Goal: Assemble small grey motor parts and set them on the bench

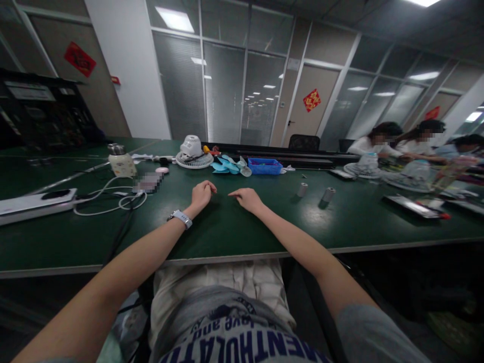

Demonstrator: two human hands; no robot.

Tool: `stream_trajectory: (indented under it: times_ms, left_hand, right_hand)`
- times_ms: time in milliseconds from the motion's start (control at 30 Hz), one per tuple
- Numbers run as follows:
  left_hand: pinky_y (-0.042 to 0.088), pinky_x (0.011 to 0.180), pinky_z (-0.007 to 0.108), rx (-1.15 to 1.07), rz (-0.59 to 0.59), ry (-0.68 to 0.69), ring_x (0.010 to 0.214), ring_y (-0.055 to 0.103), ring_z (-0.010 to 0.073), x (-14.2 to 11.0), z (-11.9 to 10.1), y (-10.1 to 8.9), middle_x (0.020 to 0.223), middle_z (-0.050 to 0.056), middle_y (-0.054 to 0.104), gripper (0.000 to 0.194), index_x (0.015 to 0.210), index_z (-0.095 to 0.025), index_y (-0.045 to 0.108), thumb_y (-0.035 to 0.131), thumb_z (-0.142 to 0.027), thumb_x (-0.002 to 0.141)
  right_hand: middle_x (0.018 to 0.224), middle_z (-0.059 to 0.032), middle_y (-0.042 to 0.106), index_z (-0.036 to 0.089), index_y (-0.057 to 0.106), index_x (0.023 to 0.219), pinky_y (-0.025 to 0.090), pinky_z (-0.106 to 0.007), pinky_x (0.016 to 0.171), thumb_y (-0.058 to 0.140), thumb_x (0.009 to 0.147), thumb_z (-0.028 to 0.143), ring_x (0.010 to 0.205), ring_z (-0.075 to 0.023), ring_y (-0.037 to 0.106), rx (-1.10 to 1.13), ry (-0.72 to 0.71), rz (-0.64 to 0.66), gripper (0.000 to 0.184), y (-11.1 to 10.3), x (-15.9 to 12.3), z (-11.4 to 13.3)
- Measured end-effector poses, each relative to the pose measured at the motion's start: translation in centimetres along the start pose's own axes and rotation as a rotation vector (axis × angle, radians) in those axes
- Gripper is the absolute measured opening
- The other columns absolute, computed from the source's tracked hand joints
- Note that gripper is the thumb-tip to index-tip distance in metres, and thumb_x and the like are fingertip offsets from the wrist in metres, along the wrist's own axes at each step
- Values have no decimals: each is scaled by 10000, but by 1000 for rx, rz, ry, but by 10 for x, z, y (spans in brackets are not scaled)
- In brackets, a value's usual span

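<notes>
My left hand (pixel 203 194), with a watch (pixel 181 219) at the wrist, is over the green table (pixel 223 234) with its fingers curled in. What they hold, if anything, is hidden. To its right is my right hand (pixel 247 197), index finger stretched toward the left hand and the other fingers bent; no object shows in it. A small gap separates the two hands. Beyond them lie light-blue fan blades (pixel 228 165), a white fan body with its round grille (pixel 193 154), and a blue basket (pixel 264 166). Two grey cylinders (pixel 302 189) stand off to the right.
On the left are a white power strip (pixel 36 204), a looped white cable (pixel 130 201) and a cream bottle (pixel 121 162). Black long bars (pixel 298 156) line the table's back. Several people sit at the right, near clear-wrapped parts (pixel 366 165) and a tablet-like device (pixel 410 205).
</notes>
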State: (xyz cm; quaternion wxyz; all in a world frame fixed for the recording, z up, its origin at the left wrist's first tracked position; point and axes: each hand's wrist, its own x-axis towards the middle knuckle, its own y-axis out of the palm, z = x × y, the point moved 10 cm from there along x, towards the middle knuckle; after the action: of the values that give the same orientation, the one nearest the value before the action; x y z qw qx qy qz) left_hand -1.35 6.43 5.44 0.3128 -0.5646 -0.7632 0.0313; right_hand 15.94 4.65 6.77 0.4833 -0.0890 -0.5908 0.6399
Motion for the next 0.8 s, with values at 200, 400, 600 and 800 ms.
stream_trajectory:
  times_ms: [200, 400, 600, 800]
  left_hand:
    - [470, 607, 249, -6, 25, 6, 637, 619, 163, -1, 0, 2, 702, 30, 697, 259, 662, -201, 615, 375, -190, 758]
    - [473, 594, 243, -8, 20, 19, 643, 619, 163, 0, -2, 3, 699, 28, 691, 256, 642, -205, 610, 377, -180, 747]
    - [475, 603, 240, -7, 25, 14, 644, 613, 159, -1, -3, 3, 695, 25, 693, 260, 641, -206, 615, 378, -186, 746]
    - [464, 597, 240, -2, 32, 15, 623, 605, 155, -2, -4, 2, 688, 23, 688, 260, 638, -206, 614, 380, -185, 749]
  right_hand:
    - [1122, -79, 708, 218, 715, 1141, 448, -365, 950, 431, 910, 100, 1018, -233, 644, -308, 437, -447, 385, -120, -46, -115]
    - [1015, -128, 718, 207, 720, 1109, 444, -330, 843, 408, 885, 77, 959, -241, 649, -428, 838, -611, 406, -169, -116, -197]
    - [1000, -109, 719, 212, 734, 1064, 444, -309, 798, 432, 837, 55, 926, -228, 639, -373, 876, -619, 409, -163, -123, -207]
    - [992, -110, 721, 194, 735, 1055, 449, -310, 814, 410, 826, 51, 912, -222, 637, -343, 841, -660, 422, -165, -123, -207]
